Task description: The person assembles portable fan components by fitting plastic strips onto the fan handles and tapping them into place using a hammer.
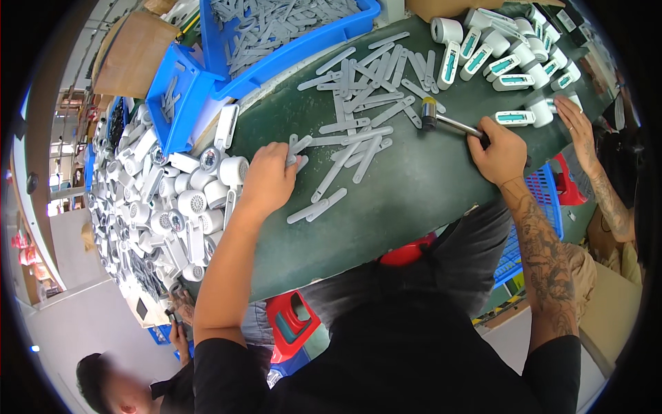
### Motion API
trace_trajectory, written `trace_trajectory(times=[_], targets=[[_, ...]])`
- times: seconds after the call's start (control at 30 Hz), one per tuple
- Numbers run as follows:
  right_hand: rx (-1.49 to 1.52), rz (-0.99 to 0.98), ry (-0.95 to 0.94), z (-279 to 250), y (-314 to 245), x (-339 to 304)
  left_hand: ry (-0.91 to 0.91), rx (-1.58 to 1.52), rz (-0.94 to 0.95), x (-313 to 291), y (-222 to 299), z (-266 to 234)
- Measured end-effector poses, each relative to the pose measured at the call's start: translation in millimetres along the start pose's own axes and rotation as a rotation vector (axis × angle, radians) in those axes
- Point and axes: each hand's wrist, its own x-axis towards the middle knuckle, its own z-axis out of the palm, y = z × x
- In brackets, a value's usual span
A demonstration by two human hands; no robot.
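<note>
My right hand (498, 150) is closed round the handle of a small mallet (453, 125). Its black and yellow head points left, just above the green tabletop (414, 186). On the left, my left hand (271, 178) is closed, its fingertips on short grey plastic strips (297, 148). Many long, flat grey strips (376, 100) with rounded ends lie loosely piled between and beyond my hands. Two more strips (317, 210) lie nearer to me. Part of what my left fingers grip is hidden by the hand.
White round-headed housings (193, 202) are heaped at left; others with teal inserts (513, 82) stand at far right. Blue bins (272, 81) of grey strips line the back. A co-worker's hand (576, 127) reaches in from the right; another person (114, 386) sits lower left.
</note>
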Motion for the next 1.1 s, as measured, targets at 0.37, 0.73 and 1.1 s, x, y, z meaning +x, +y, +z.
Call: trace_trajectory(times=[0.37,0.73,1.1], targets=[[0.0,0.011,-0.003,1.6,2.2,1.6,-0.138,-0.229,-0.18,-55.7,33.1,-18.7],[0.019,-0.004,0.03,-8.0,2.2,-6.7,-0.058,0.163,0.067,-84.2,17.1,18.4],[0.085,0.038,0.863,-155.8,91.7,41.1,0.109,0.163,0.143,-85.2,36.7,32.1]])
